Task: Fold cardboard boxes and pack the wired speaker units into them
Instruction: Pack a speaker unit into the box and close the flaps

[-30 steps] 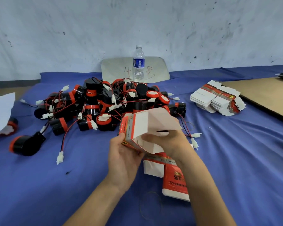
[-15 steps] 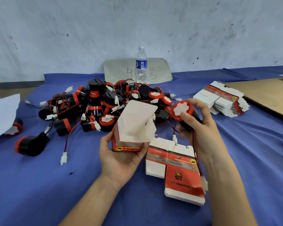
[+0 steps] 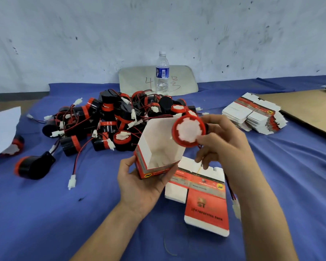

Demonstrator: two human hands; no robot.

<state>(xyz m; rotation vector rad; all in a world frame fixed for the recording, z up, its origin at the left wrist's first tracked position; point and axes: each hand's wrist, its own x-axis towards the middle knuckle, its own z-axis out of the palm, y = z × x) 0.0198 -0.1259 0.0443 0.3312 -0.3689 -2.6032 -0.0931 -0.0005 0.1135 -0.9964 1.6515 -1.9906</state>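
The left hand [image 3: 145, 183] cups an opened cardboard box [image 3: 158, 147] from below, thumb on its left wall and fingers curled round its right, mouth tilted upward. The right hand [image 3: 220, 144] grips a red-rimmed speaker unit [image 3: 188, 131] at the box's upper right edge, just above the opening. Its wire [image 3: 229, 185] hangs past the right wrist. The pile of speaker units [image 3: 111, 119] lies just behind the box.
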